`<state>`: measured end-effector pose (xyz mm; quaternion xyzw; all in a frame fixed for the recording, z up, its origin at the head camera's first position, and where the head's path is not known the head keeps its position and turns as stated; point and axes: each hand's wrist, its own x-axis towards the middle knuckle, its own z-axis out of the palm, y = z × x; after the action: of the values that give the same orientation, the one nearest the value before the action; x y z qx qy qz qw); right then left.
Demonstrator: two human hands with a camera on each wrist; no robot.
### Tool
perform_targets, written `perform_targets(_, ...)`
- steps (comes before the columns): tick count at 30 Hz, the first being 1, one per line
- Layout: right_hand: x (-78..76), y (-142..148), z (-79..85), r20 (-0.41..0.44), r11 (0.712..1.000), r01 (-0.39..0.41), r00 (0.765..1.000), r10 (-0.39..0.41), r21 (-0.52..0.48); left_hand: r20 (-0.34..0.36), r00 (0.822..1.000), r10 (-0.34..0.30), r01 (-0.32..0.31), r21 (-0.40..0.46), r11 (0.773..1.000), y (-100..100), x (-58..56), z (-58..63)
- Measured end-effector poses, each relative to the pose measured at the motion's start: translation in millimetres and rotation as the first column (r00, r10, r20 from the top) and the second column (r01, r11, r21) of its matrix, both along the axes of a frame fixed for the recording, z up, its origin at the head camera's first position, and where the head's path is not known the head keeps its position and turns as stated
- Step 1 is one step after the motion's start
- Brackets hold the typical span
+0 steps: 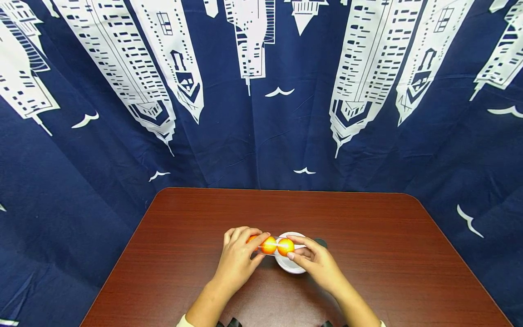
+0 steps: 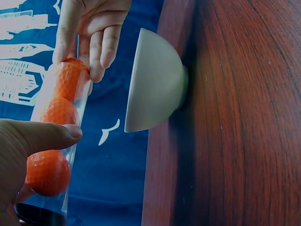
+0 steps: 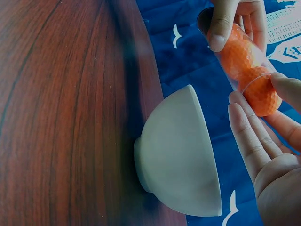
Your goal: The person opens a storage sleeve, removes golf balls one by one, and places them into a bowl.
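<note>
My left hand [image 1: 237, 256] grips a clear plastic tube [image 2: 40, 106] that holds three dimpled orange balls, like golf balls. The tube has a black end [image 2: 40, 214] on the left-hand side. At its other end, the endmost orange ball [image 3: 261, 94] sticks partly out of the mouth. My right hand [image 1: 318, 263] pinches this ball between thumb and forefinger, its other fingers spread below. The middle ball [image 1: 268, 245] shows inside the tube; left fingers partly cover the third. Below the tube's mouth a white bowl [image 3: 178, 155] stands upright on the table; its inside is mostly hidden.
A dark round object [image 1: 320, 243] lies on the table behind my right hand, partly hidden by it. The brown wood-grain table [image 1: 184, 227] has rounded far corners. Beyond it hangs a navy cloth [image 1: 278, 136] printed with white buildings and birds.
</note>
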<state>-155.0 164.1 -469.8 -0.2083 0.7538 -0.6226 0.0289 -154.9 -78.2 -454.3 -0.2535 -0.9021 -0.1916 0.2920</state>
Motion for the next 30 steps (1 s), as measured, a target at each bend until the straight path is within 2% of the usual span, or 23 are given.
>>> perform_targets(9,0.8,0.4,2.2,0.008,1.0,0.005,1.0,-0.005,-0.006,0.02,1.0,0.004,-0.004,-0.003,1.0,-0.2,0.8,1.2)
perform_targets(17,1.5,1.6,3.9,-0.043,1.0,0.001,0.999,-0.001,-0.002,0.019,1.0,0.006,-0.006,0.012,1.0,-0.3,0.4,-0.3)
perform_targets(22,1.4,2.4,4.7,-0.062,1.0,0.007,0.998,-0.007,-0.001,0.043,0.999,0.015,-0.015,0.018,1.0,-0.8,0.7,-2.1)
perform_targets(30,-1.1,5.1,5.7,-0.101,0.999,0.043,0.994,-0.043,0.004,0.087,0.996,0.006,-0.017,0.117,0.993,-3.1,-1.3,-7.6)
